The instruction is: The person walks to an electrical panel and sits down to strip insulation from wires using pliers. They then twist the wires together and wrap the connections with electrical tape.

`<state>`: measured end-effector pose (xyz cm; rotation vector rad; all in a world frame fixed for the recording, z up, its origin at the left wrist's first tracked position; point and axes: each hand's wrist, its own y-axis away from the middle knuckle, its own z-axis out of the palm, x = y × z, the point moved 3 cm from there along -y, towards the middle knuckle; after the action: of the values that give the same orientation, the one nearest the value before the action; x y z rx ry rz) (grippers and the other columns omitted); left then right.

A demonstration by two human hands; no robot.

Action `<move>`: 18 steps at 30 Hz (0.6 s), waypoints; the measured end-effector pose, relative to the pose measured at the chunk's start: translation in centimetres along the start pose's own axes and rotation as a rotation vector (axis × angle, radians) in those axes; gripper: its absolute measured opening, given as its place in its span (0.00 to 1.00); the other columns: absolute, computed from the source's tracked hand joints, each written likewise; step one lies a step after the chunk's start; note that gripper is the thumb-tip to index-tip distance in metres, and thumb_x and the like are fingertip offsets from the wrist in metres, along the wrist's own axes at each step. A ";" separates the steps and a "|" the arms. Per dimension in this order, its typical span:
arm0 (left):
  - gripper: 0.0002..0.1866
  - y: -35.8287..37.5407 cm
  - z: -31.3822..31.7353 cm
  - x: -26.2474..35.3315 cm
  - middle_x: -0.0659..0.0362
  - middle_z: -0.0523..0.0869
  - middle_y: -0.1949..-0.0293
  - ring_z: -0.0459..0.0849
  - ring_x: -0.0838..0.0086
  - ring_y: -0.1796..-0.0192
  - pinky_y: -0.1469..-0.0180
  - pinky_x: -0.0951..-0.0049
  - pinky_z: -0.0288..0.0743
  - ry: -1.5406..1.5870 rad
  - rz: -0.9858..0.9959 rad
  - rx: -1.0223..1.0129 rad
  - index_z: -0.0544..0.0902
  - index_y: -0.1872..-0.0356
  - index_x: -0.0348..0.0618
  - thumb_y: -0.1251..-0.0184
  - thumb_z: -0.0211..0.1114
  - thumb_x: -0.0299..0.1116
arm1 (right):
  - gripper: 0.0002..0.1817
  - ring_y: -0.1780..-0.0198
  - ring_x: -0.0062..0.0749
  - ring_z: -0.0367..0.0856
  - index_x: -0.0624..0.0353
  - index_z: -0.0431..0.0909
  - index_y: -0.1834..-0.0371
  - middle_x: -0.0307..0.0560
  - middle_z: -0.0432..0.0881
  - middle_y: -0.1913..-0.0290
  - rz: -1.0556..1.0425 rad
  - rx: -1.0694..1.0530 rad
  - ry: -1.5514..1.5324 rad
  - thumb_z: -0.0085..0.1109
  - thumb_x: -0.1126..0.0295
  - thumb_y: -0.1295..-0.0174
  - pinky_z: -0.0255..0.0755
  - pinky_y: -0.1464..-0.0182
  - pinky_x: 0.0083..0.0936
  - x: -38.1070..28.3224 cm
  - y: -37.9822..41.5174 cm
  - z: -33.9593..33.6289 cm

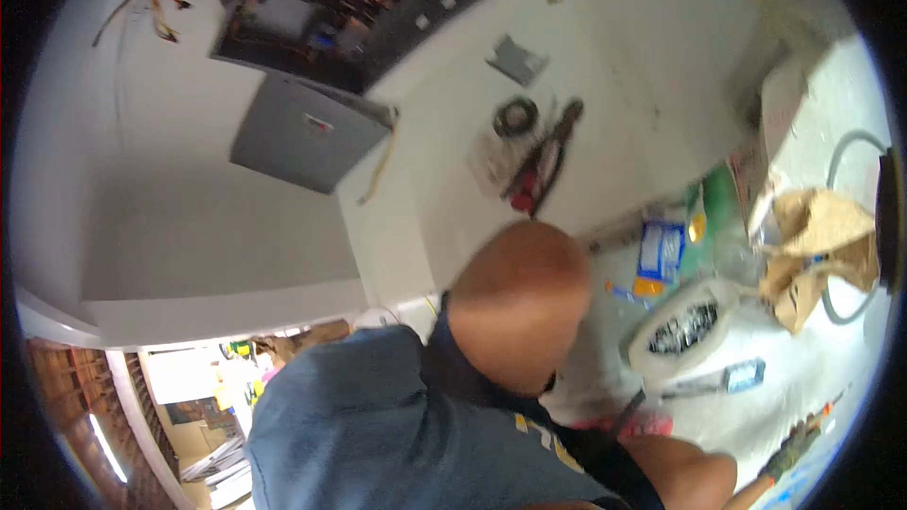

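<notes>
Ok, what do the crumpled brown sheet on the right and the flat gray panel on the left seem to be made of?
Brown sheet: likely matte kraft paper, judging by its stiff creases and ragged edges. Gray panel: probably painted sheet metal, even-toned and straight-edged, though plastic is possible.

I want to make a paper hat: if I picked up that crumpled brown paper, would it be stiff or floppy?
The brown paper would probably flop, though its creases might keep some shape. It's likely light for its size, since it looks like thin, crumpled sheet. It may tear easily, as its edges look ragged.
</notes>
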<state>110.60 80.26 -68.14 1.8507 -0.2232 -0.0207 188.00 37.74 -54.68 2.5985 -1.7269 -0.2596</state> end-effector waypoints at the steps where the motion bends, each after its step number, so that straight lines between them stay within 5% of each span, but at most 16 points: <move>1: 0.23 0.0 -1.0 -0.8 0.46 0.83 0.47 0.82 0.55 0.43 0.43 0.60 0.76 0.013 -0.003 0.001 0.79 0.46 0.38 0.32 0.65 0.46 | 0.30 0.34 0.38 0.74 0.74 0.61 0.28 0.61 0.65 0.26 -0.037 0.027 -0.047 0.39 0.59 0.21 0.67 0.32 0.30 -1.7 -0.8 -0.2; 6: 0.23 1.4 -9.8 -6.7 0.46 0.83 0.48 0.82 0.55 0.44 0.44 0.61 0.77 0.038 -0.030 0.057 0.79 0.47 0.37 0.32 0.66 0.46 | 0.29 0.35 0.40 0.75 0.74 0.62 0.28 0.62 0.66 0.26 -0.142 0.170 -0.080 0.38 0.59 0.21 0.68 0.34 0.31 -19.2 -0.5 -6.8; 9: 0.22 1.9 -21.7 -11.4 0.45 0.83 0.49 0.83 0.55 0.45 0.45 0.61 0.77 -0.008 -0.045 0.281 0.79 0.48 0.36 0.32 0.67 0.45 | 0.26 0.35 0.41 0.75 0.69 0.64 0.28 0.60 0.67 0.27 -0.189 0.228 0.133 0.38 0.61 0.21 0.69 0.34 0.31 -27.7 1.4 -10.4; 11: 0.22 3.3 -32.7 -14.4 0.45 0.83 0.49 0.83 0.55 0.45 0.46 0.62 0.78 0.038 0.019 0.749 0.79 0.49 0.36 0.33 0.67 0.45 | 0.25 0.35 0.41 0.75 0.66 0.64 0.27 0.59 0.67 0.26 -0.259 0.228 0.337 0.38 0.62 0.21 0.69 0.34 0.30 -30.1 2.6 -12.1; 12: 0.22 4.4 -37.1 -14.3 0.44 0.82 0.48 0.81 0.52 0.44 0.42 0.59 0.75 -0.025 0.195 1.142 0.78 0.48 0.36 0.32 0.69 0.44 | 0.25 0.35 0.40 0.75 0.62 0.63 0.26 0.57 0.66 0.26 -0.263 0.223 0.122 0.38 0.62 0.21 0.69 0.35 0.29 -31.0 2.8 -12.6; 13: 0.20 5.6 -40.0 -13.4 0.46 0.83 0.49 0.81 0.52 0.44 0.40 0.57 0.73 -0.034 0.044 1.331 0.78 0.44 0.38 0.31 0.67 0.39 | 0.25 0.35 0.39 0.75 0.57 0.62 0.24 0.55 0.65 0.25 -0.266 0.242 -0.103 0.38 0.62 0.21 0.70 0.36 0.28 -31.6 3.1 -13.1; 15: 0.34 2.4 -41.7 -17.6 0.46 0.66 0.30 0.63 0.50 0.27 0.27 0.43 0.54 0.252 -0.405 1.141 0.65 0.27 0.46 0.26 0.55 0.56 | 0.25 0.34 0.39 0.74 0.54 0.61 0.23 0.54 0.64 0.23 -0.207 0.099 0.092 0.38 0.62 0.21 0.69 0.35 0.29 -31.9 3.9 -14.7; 16: 0.34 0.6 -41.4 -17.7 0.46 0.66 0.30 0.63 0.50 0.27 0.27 0.43 0.54 0.263 -0.379 1.122 0.65 0.27 0.46 0.26 0.55 0.56 | 0.26 0.33 0.40 0.73 0.50 0.59 0.22 0.53 0.62 0.22 -0.187 -0.060 0.268 0.37 0.62 0.21 0.69 0.35 0.29 -32.1 4.3 -15.3; 18: 0.34 -1.5 -39.7 -18.6 0.47 0.64 0.29 0.64 0.53 0.28 0.29 0.40 0.55 0.146 -0.504 1.322 0.62 0.26 0.50 0.26 0.56 0.55 | 0.22 0.40 0.40 0.76 0.53 0.65 0.32 0.51 0.68 0.32 -0.345 -0.025 0.268 0.43 0.57 0.24 0.71 0.39 0.31 -37.3 6.2 -18.3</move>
<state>97.71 121.41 -59.93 3.1605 0.4664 -0.1051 170.82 68.03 -31.13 2.7472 -1.1838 0.0649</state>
